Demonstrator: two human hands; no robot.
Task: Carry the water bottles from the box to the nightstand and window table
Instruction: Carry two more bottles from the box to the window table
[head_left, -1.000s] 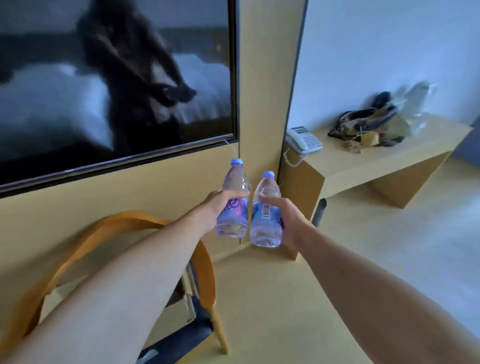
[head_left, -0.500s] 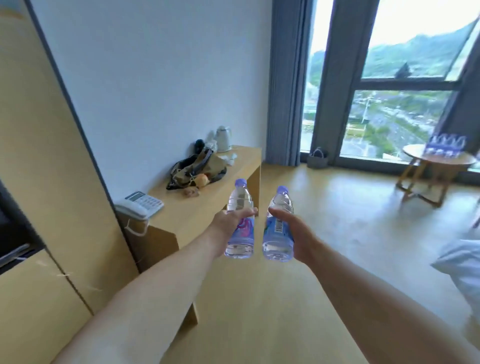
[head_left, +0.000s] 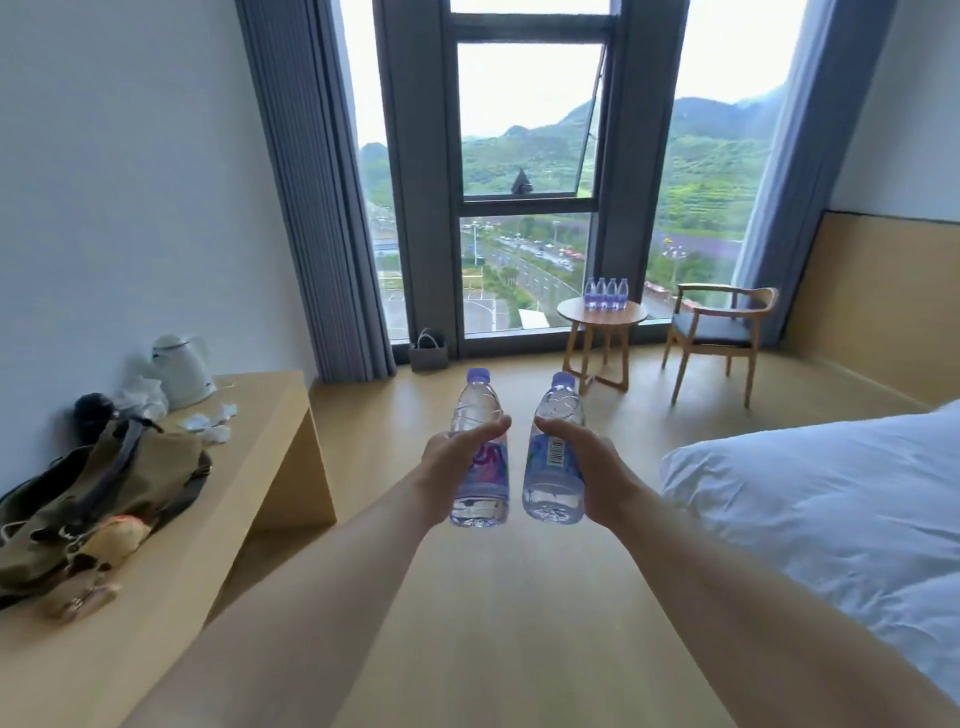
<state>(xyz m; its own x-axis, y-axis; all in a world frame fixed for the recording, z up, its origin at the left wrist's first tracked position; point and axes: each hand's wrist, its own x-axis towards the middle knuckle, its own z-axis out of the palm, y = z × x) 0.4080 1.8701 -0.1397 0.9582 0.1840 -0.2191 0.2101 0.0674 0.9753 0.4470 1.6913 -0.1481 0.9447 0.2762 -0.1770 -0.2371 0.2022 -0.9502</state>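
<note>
Bottles fill both hands, held out over the floor mid-room. The left grip (head_left: 451, 462) curls round the left bottle (head_left: 479, 449), thumb across its label; the right grip (head_left: 592, 467) wraps the right bottle (head_left: 554, 451), which tilts slightly left. Both bottles are near each other, not touching. Far ahead, by the window, a round bench (head_left: 601, 313) carries a row of four bottles (head_left: 606, 294), with a chair (head_left: 719, 332) to its right. A kettle (head_left: 179, 370) and bag (head_left: 98, 499) sit on the long left bench (head_left: 249, 441); the bed (head_left: 831, 499) lies right.
</note>
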